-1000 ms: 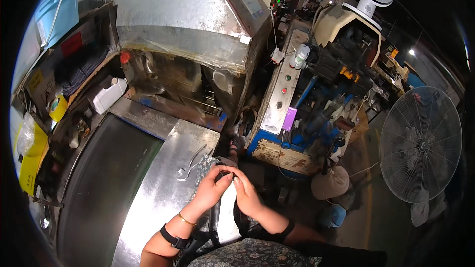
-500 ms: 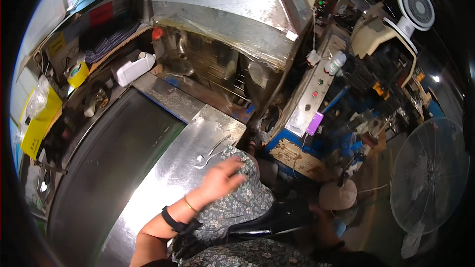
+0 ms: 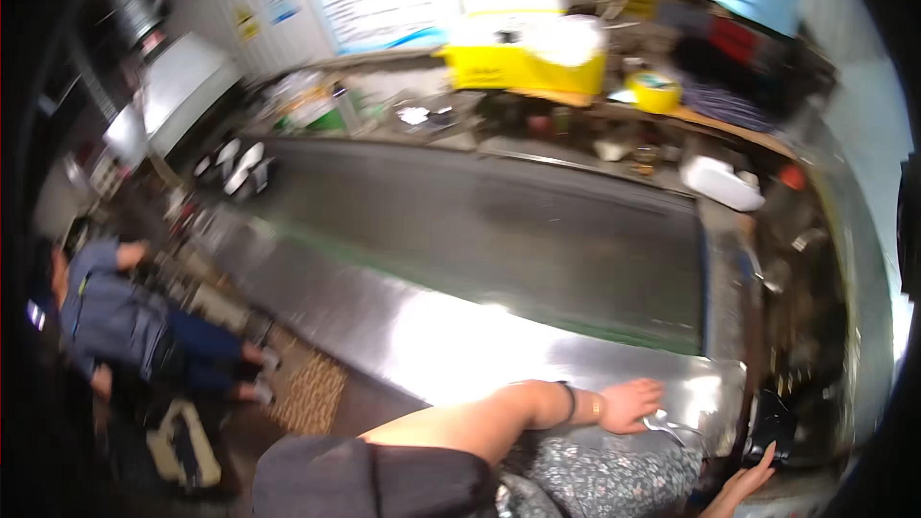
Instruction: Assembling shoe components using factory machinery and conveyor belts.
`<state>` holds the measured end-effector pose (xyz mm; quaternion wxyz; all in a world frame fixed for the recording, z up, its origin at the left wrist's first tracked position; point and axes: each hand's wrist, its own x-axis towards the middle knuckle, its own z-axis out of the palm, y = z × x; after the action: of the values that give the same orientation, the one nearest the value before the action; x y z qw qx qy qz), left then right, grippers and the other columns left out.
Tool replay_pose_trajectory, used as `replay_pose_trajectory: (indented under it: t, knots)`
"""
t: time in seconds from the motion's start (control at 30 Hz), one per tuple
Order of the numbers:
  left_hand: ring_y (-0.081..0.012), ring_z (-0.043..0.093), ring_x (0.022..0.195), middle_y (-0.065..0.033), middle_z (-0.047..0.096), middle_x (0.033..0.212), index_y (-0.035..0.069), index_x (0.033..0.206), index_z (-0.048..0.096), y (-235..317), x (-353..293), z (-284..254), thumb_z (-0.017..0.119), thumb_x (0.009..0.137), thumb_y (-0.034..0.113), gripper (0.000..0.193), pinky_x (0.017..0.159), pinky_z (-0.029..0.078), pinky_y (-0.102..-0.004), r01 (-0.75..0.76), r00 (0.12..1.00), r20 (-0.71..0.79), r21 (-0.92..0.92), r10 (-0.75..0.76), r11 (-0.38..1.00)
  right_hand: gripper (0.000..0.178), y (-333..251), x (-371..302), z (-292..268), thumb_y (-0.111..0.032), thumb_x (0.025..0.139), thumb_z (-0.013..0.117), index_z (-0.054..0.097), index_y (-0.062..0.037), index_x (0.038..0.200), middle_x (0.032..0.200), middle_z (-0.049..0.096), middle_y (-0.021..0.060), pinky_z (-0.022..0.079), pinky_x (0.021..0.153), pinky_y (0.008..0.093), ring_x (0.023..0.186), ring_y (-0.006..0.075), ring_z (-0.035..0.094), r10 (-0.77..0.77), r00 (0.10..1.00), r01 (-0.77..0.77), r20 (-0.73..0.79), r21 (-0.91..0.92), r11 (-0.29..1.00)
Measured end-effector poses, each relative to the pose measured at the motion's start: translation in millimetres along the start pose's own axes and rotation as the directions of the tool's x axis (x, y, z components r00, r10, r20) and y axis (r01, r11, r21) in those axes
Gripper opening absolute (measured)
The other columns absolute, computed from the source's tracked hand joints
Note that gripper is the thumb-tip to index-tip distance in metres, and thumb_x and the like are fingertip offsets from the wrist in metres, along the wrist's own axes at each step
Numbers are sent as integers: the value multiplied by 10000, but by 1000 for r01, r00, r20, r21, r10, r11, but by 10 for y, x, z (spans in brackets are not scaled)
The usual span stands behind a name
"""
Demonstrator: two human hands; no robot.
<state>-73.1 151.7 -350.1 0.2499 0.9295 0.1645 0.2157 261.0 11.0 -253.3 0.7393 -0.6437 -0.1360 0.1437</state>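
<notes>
My left hand (image 3: 630,405) lies on the bright metal ledge (image 3: 460,331) with its fingers loosely apart, holding nothing. A short white cable (image 3: 674,428) is beside its fingertips. Low at the right, my right hand (image 3: 746,487) is at the lower edge of a black glossy item (image 3: 772,422) and seems to grip it. Blur and dark surroundings hide what kind of item it is. Floral cloth (image 3: 614,475) covers my lap below the left arm.
Beyond the ledge runs a dark conveyor belt (image 3: 499,230), with black-and-white items (image 3: 235,168) at its far left end. A white jug (image 3: 721,182), yellow tape roll (image 3: 655,93) and yellow box (image 3: 523,67) line the back. Another person (image 3: 115,312) is at the left.
My view has swung left toward the belt and the other person. My left hand has gone from above my lap to the ledge; the black item has left my lap and is at my right hand.
</notes>
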Motion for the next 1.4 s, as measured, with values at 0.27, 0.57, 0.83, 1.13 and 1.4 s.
replay_pose_trajectory:
  t: [0.27, 0.57, 0.83, 1.13, 1.4]
  knots:
    - [-407, 376, 1365, -264, 446, 1421, -47, 1288, 537, -41, 88, -9, 665, 786, 401, 684, 1149, 264, -507, 2, 999, -34, -7, -2, 1000, 357, 1293, 1423, 568, -90, 932, 599, 574, -56, 1286, 839, 605, -6, 423, 552, 193, 646, 68, 535, 182, 919, -64, 349, -322, 945]
    - [-390, 375, 1367, -248, 457, 1419, -37, 1289, 544, -21, 74, -117, 668, 786, 400, 678, 1150, 261, -489, 26, 1000, -10, 20, -26, 999, 293, -479, -842, 871, -102, 965, 625, 615, 97, 1180, 1080, 653, 125, 524, 830, 308, 912, 202, 629, 342, 470, 287, 814, -507, 813]
    - [-370, 314, 1430, -201, 397, 1499, 26, 1342, 520, -111, -826, -300, 607, 888, 310, 542, 1181, 234, -505, -8, 997, 83, -64, 13, 998, 334, -24, -906, 726, -184, 972, 618, 620, 71, 1188, 966, 628, 85, 507, 742, 280, 849, 178, 587, 473, 621, -190, 625, -465, 865]
    - [-363, 240, 1471, -162, 279, 1585, 71, 1471, 397, 319, -3127, -1275, 528, 955, 301, 580, 1198, 192, -534, 389, 920, -23, 187, -392, 902, 483, -217, -1012, 674, -341, 994, 554, 573, 34, 1299, 1143, 626, 112, 430, 952, 368, 1038, 235, 551, 470, 440, 344, 766, -627, 699]
    - [-359, 265, 1459, -169, 309, 1565, 55, 1459, 397, 360, -3095, -1250, 486, 955, 249, 547, 1196, 195, -534, 414, 909, -68, 251, -411, 875, 421, -248, -1002, 646, -206, 971, 582, 560, 42, 1310, 1341, 570, 174, 353, 1080, 375, 1242, 295, 504, 545, 254, 574, 799, -578, 580]
